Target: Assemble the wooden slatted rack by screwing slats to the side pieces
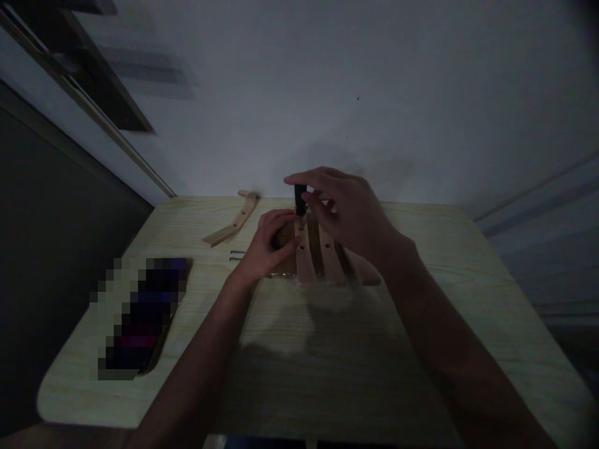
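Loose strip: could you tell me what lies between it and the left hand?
Head view: bare table between strip and left hand; metal bits lie nearer.

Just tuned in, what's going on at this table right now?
A person works at a pale wooden table in dim light. The right hand pinches a black-handled tool upright, tip down on a set of wooden slats. The left hand curls around the slats' left end, steadying them. A bent wooden piece lies apart toward the far left, with thin metal bits beside it.
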Motion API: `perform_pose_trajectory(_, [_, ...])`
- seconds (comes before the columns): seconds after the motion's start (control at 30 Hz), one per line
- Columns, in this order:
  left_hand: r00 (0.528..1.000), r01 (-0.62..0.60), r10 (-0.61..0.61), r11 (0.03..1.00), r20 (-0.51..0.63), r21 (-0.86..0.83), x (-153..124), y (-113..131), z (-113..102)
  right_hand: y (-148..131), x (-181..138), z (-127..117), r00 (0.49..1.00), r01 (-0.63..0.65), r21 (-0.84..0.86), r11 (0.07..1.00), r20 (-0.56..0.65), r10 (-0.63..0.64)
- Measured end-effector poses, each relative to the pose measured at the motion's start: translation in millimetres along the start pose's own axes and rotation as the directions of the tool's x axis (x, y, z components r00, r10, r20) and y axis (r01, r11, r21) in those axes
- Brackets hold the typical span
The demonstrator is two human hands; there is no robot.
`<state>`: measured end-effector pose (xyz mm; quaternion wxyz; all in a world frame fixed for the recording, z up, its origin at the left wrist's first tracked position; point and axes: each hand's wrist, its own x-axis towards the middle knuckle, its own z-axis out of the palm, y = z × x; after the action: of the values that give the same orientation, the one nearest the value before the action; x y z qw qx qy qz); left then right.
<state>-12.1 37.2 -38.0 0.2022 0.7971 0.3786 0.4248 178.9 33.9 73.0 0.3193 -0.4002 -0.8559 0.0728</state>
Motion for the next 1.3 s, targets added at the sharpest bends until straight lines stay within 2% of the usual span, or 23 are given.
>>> perform_pose_trajectory(0.3, [0.999,-0.038,0.038,0.999,-0.012,-0.017,0.2,-2.6,0.7,-0.7,-1.3,-0.6,1.000,-0.020,-0.007,1.000,-0.015,0.020])
perform_pose_trajectory(0.57, [1.000,0.006,-0.006,1.000,0.016,-0.012,-0.1,-0.1,-1.5,-1.8,-1.7,0.1,0.998,-0.026,-0.039,0.999,-0.049,0.024])
perform_pose_trajectory(0.73, [0.999,-0.029,0.029,1.000,0.017,-0.005,-0.1,-0.5,-1.7,-2.5,-2.0,-1.0,0.996,-0.049,-0.046,0.998,-0.082,0.045])
perform_pose_trajectory(1.3, [0.999,-0.011,0.011,1.000,0.031,-0.009,0.2,-0.2,-1.2,-4.3,-1.7,-5.7,0.998,-0.059,-0.087,0.994,-0.017,0.058])
